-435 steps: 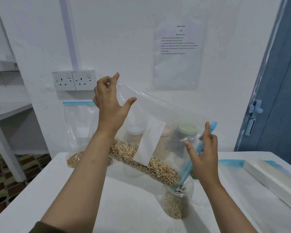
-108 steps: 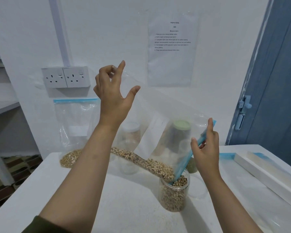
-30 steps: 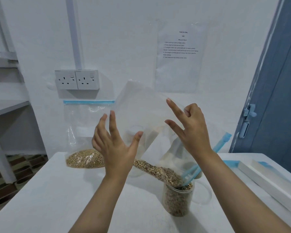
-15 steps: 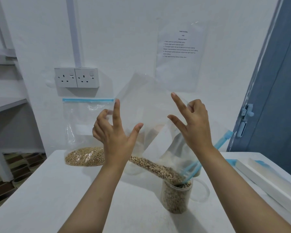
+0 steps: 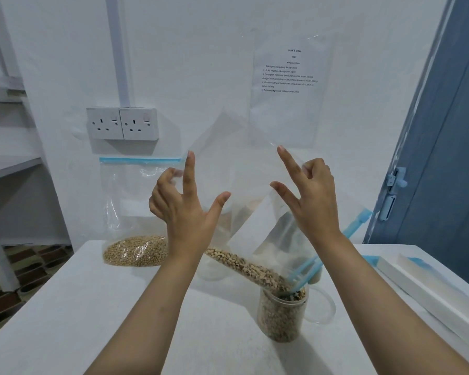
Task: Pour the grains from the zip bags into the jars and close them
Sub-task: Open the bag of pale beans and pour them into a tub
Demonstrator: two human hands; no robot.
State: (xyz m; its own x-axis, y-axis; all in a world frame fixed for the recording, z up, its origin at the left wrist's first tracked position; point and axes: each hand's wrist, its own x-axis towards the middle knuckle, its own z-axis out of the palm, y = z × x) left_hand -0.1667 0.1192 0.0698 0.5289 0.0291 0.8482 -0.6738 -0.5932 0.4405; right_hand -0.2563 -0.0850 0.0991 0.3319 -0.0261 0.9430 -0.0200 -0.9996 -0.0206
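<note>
Left hand (image 5: 186,212) and right hand (image 5: 310,201) raised, fingers pinching.

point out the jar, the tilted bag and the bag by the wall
jar (image 5: 280,319), head view, on its grain-filled side
tilted bag (image 5: 251,185), head view, on its clear upper panel
bag by the wall (image 5: 125,201), head view, on its clear front

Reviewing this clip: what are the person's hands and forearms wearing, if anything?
Nothing shows. The left hand and right hand have no gloves, and no rings or watch can be seen. Both forearms are uncovered down to the bottom edge of the picture, with no sleeve in view. The fingernails are short and unpainted.
</note>
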